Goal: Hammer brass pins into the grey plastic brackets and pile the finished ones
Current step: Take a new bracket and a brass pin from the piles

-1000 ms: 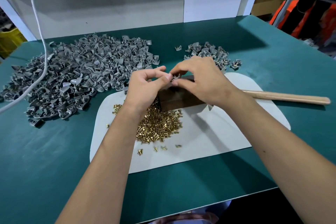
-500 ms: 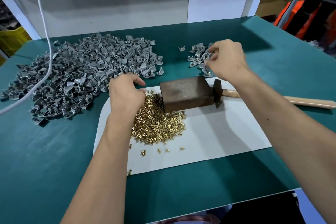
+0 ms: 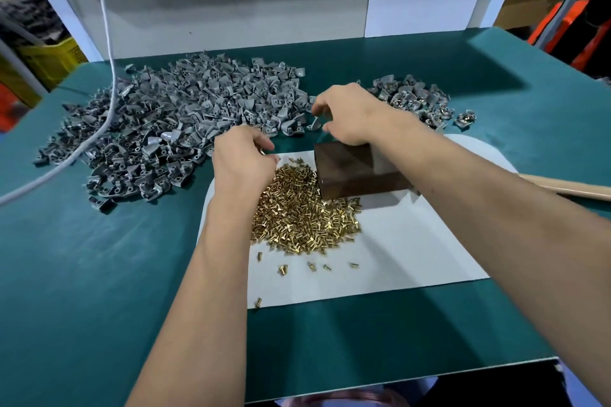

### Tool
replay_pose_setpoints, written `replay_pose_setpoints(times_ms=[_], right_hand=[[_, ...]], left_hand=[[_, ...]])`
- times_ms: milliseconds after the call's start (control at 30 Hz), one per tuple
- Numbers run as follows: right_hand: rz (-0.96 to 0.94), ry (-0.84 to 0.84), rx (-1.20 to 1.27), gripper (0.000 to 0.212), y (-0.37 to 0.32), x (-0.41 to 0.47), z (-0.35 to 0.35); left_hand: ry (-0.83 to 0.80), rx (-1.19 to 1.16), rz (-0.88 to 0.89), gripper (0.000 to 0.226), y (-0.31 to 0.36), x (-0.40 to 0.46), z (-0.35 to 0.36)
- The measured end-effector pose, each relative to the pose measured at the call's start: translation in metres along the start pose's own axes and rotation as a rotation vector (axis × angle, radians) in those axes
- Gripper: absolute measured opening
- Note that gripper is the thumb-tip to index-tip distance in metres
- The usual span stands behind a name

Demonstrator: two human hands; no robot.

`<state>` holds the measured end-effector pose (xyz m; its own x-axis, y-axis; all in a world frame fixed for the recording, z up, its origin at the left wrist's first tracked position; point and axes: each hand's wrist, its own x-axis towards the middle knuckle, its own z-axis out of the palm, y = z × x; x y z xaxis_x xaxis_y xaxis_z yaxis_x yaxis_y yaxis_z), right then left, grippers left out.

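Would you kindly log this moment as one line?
left hand: over brass pins | right hand: above metal block, empty | hammer handle: lying idle

Sheet (image 3: 413, 258) lies at table (image 3: 82, 291) centre. On it: pin heap (image 3: 304, 211) in the middle, metal block (image 3: 350, 172) touching it at 1 o'clock, loose pins at 6. Hammer handle (image 3: 568, 188) at 3 o'clock of the block. Big bracket pile (image 3: 172, 122) at 10 o'clock of the sheet, small bracket pile (image 3: 413, 96) at 1. Cord (image 3: 109, 53) crosses the big pile. Left hand (image 3: 241, 158) over the sheet's 10 o'clock corner, right hand (image 3: 350, 116) behind the block.
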<state>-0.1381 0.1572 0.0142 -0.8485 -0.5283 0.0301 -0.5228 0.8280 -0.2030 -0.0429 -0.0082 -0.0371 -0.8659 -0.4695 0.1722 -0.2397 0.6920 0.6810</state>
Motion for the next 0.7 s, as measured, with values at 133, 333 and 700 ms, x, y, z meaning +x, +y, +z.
replay_pose_setpoints(times_ms=[133, 333, 700], right_hand=[[-0.099, -0.090, -0.086, 0.039, 0.000, 0.016, 0.003], [-0.065, -0.051, -0.055, 0.030, -0.009, 0.021, 0.004], [-0.233, -0.088, -0.051, 0.014, -0.069, 0.011, 0.012]], left_hand=[[0.008, -0.036, -0.001, 0.015, -0.001, 0.000, 0.000], [0.243, -0.189, -0.006, 0.020, -0.002, 0.000, -0.008], [0.456, -0.432, -0.120, 0.023, -0.004, 0.006, -0.013]])
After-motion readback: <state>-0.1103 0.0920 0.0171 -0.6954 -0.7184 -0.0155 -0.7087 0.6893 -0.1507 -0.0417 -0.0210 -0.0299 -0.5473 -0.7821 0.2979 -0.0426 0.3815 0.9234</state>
